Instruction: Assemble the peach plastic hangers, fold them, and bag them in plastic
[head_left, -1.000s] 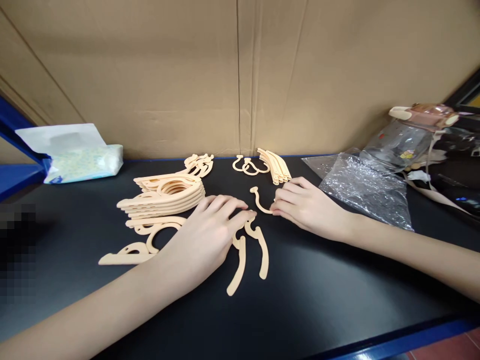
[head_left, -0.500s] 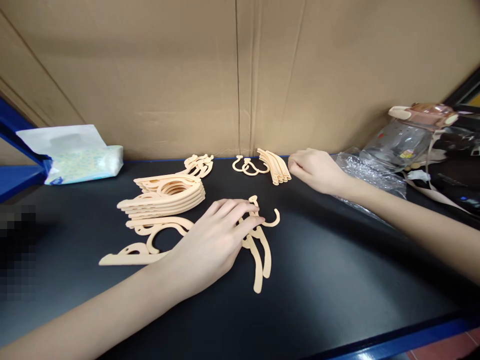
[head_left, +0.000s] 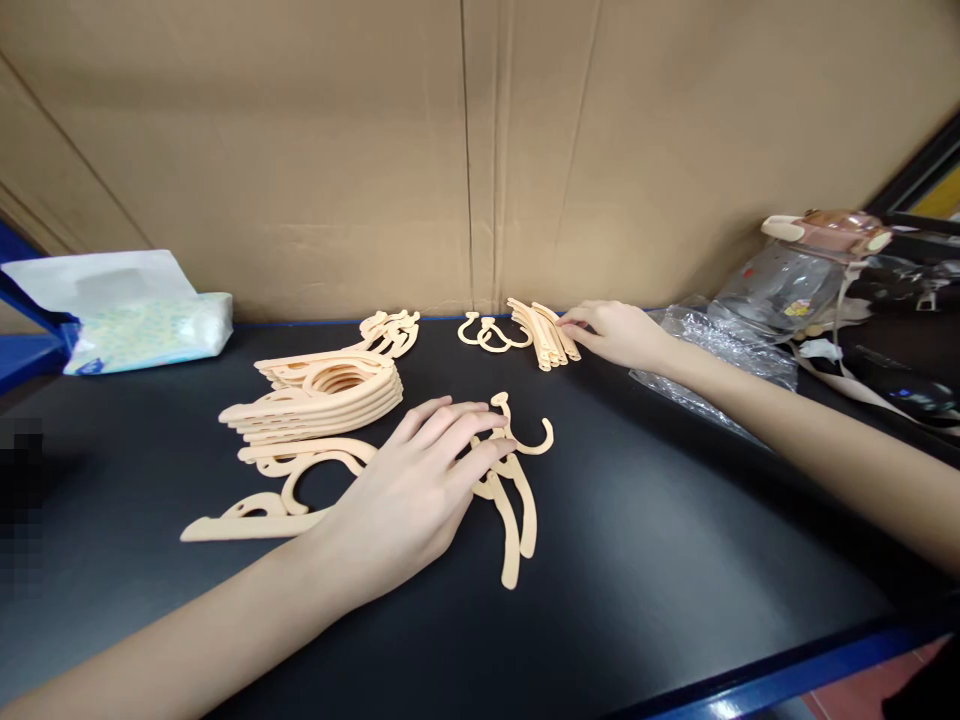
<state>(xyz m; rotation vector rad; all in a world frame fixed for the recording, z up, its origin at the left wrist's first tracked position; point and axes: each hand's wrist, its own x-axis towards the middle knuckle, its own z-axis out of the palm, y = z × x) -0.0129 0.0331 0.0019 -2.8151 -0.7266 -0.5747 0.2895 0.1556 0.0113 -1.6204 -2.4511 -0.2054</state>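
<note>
Under and beside the fingers of my left hand [head_left: 427, 475] are loose beige plastic folding-hanger parts, among them a small hook [head_left: 540, 440] and two slim curved arms [head_left: 519, 520]. The hand lies palm down with its fingers stretched over them, covering some pieces. At the back, my right hand [head_left: 619, 332] has its fingertips closed at the right edge of a bundle of hanger arms [head_left: 538, 335]. One hanger arm [head_left: 553, 318] there stands slightly apart from the bundle, at those fingertips. The thumb's contact is partly hidden.
Left of centre lies a stack of folded hangers [head_left: 322, 400], with more hanger pieces [head_left: 390, 330] behind. Loose hooks [head_left: 491, 335] sit near the cardboard wall [head_left: 300, 150]. A tissue pack [head_left: 150, 325] is at far left; crumpled plastic [head_left: 705, 350] and a clear bottle [head_left: 787, 285] at right.
My right hand has turned from a closed fist beside the bundle to fingertips on it, and one arm has shifted apart. My left hand stays over the same parts. The view shifted slightly.
</note>
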